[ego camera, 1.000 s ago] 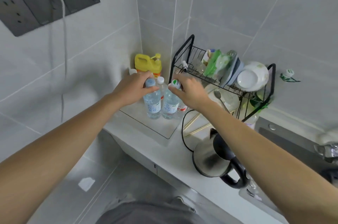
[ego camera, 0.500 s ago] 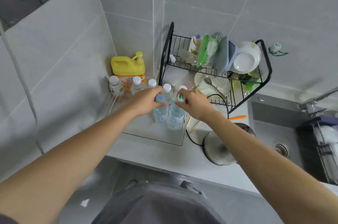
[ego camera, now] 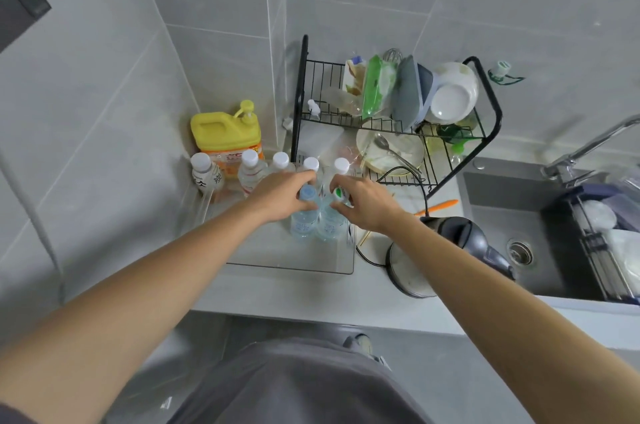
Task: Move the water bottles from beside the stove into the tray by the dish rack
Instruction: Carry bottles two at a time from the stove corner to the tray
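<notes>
While both bottles now stand lower in the tray [ego camera: 294, 268] beside the rack [ego camera: 398, 126], left hand [ego camera: 280, 197] clamps the blue-capped bottle [ego camera: 306, 216] and right hand [ego camera: 360, 202] the green-capped bottle [ego camera: 330, 223]; release seems next.

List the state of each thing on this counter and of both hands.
Left hand: gripping the blue-capped clear water bottle, upright in the clear plastic tray.
Right hand: gripping the green-and-white-capped clear water bottle, upright in the tray.
Yellow pump detergent jug: upright, capped.
Black wire dish rack: loaded with dishes.
Steel electric kettle: lid shut.
</notes>
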The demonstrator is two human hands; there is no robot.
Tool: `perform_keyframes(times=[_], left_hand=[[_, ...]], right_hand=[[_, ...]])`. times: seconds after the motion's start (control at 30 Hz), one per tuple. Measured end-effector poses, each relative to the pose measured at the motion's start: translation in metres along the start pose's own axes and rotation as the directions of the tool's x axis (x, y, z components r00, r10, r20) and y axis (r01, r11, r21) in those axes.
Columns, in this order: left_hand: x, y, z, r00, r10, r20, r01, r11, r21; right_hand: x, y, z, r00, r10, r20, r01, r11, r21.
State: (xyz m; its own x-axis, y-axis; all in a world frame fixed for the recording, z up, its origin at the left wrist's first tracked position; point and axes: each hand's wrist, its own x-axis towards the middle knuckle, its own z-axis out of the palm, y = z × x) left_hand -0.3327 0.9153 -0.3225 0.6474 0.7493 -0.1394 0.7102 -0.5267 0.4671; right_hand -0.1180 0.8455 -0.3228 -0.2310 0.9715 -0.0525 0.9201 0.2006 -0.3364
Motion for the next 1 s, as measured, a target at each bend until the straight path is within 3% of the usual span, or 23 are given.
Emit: perform_keyframes(times=[0.2, 0.47, 1.0], left_hand=[[-0.001, 0.000, -0.001, 0.997, 0.046, 0.059, -0.047, 0.999, 0.018], [-0.011, 0.008, 0.014, 0.994, 0.022, -0.104, -0.021, 1.000, 0.015], [-0.015, 0.025, 0.016, 0.985, -0.073, -0.156, 0.084, 0.994, 0.067]], right_hand=[[0.000, 0.006, 0.002, 1.000, -0.012, -0.003, 0.012, 1.000, 0.009], [0.001, 0.012, 0.002, 0.999, -0.050, 0.012, 0.050, 0.998, 0.025], [0.000, 0.014, 0.005, 0.998, -0.063, -0.011, 0.063, 0.997, -0.033]])
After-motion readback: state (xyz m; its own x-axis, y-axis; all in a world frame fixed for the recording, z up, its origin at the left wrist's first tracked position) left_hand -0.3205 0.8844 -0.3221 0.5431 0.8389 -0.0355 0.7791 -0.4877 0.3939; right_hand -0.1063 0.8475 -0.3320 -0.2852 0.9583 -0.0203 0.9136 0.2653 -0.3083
